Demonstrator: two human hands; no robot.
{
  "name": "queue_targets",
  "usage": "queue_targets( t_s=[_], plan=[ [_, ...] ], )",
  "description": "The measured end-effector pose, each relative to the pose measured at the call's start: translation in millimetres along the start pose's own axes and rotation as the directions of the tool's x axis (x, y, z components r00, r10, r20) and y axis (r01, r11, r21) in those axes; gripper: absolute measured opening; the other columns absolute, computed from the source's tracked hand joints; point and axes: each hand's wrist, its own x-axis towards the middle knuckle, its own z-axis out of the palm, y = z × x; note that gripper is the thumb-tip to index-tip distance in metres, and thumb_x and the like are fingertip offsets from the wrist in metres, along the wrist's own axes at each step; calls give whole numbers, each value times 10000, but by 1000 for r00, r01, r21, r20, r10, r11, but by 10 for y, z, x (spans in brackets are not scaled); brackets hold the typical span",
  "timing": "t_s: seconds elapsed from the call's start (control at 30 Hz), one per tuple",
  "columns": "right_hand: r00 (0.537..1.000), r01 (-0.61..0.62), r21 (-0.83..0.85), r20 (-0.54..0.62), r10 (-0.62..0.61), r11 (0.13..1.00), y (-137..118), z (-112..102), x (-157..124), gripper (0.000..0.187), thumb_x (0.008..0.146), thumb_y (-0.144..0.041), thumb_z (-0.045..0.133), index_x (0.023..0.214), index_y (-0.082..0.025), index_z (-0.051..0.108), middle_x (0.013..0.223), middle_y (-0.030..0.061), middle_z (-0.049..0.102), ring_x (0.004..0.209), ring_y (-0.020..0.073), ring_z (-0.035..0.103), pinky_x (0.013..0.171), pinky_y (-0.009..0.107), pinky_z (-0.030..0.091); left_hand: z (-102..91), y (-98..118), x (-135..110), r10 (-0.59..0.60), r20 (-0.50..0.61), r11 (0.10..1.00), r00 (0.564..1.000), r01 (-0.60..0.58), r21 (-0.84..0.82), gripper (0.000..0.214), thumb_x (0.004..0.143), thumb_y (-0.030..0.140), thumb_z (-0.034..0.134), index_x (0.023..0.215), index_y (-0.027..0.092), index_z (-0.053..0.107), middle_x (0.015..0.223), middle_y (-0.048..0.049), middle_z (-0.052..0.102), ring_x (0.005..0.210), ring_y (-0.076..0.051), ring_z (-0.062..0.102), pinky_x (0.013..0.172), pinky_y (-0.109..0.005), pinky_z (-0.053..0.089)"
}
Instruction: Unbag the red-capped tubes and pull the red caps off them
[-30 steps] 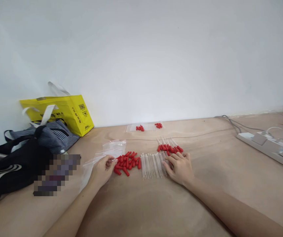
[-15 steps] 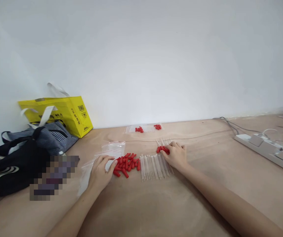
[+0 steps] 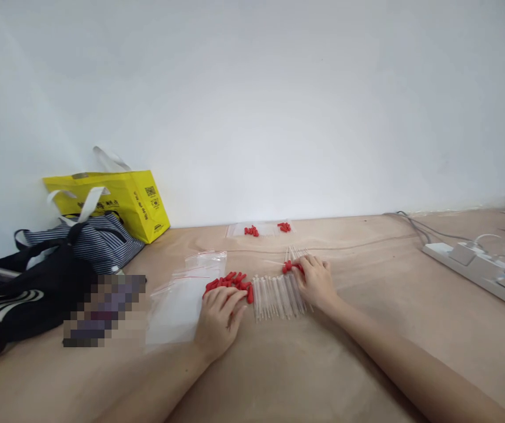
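My left hand (image 3: 220, 322) is over the near side of a pile of red rubber bulbs (image 3: 234, 278). Its fingers are bent and its thumb stands apart; I see nothing held in it. A row of thin clear dropper tubes (image 3: 276, 297) lies side by side to the right of the pile. My right hand (image 3: 316, 281) rests at the right end of this row, its fingers closed on a small group of red bulbs (image 3: 288, 267). More thin tubes (image 3: 298, 252) fan out behind these fingers. The fingertips partly hide what they grip.
Clear zip bags (image 3: 177, 311) lie left of the pile. Farther back, bagged tubes with red bulbs (image 3: 251, 231) lie by the wall. A yellow bag (image 3: 141, 205), a striped pouch (image 3: 97, 241) and a black bag (image 3: 36, 288) stand left. At right is a white power strip (image 3: 477, 267).
My left hand has moved right, from the left edge of the pile to its near side, covering part of it. My right hand stays at the small group of red bulbs. The view has shifted slightly.
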Motion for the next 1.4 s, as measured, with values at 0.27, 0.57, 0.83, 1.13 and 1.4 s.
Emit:
queue_targets(
  t_s=[0.27, 0.57, 0.83, 1.13, 1.4],
  plan=[
    [972, 198, 321, 57, -227, 926, -108, -244, -512, 134, 829, -193, 420, 856, -206, 550, 735, 7, 590, 712, 144, 503, 660, 276, 298, 184, 339, 121, 170, -13, 981, 985, -168, 101, 224, 810, 214, 465, 994, 230, 592, 962, -62, 616, 919, -202, 517, 850, -391, 312],
    [959, 264, 298, 16, -282, 917, -225, -186, -537, 125, 805, -294, 508, 841, -223, 603, 738, 4, 608, 708, 139, 463, 694, 308, 255, 221, 408, 178, 230, 69, 957, 971, -238, 166, 184, 806, 142, 429, 711, 191, 578, 608, 20, 580, 663, -143, 489, 837, -385, 275],
    [919, 394, 166, -80, -386, 904, -226, -136, -596, 139, 803, -241, 499, 747, -205, 621, 585, 0, 538, 654, 133, 382, 674, 324, 202, 225, 374, 131, 236, 56, 965, 970, -240, 105, 172, 784, 129, 435, 682, 199, 556, 543, 39, 548, 625, -136, 453, 804, -392, 268],
    [901, 429, 185, -18, -434, 884, -221, -189, -603, 177, 799, -188, 439, 673, -177, 563, 580, -7, 489, 633, 129, 362, 719, 332, 214, 218, 387, 142, 256, 28, 960, 966, -257, 110, 163, 791, 167, 458, 656, 193, 545, 542, 48, 547, 629, -126, 451, 818, -386, 263],
    [893, 437, 232, 1, -450, 869, -217, -215, -601, 161, 784, -161, 405, 698, -169, 540, 604, -2, 485, 636, 130, 389, 738, 340, 237, 232, 395, 129, 274, -8, 954, 962, -271, 127, 127, 775, 154, 476, 687, 196, 558, 549, 47, 554, 647, -133, 460, 807, -377, 277]
  ],
)
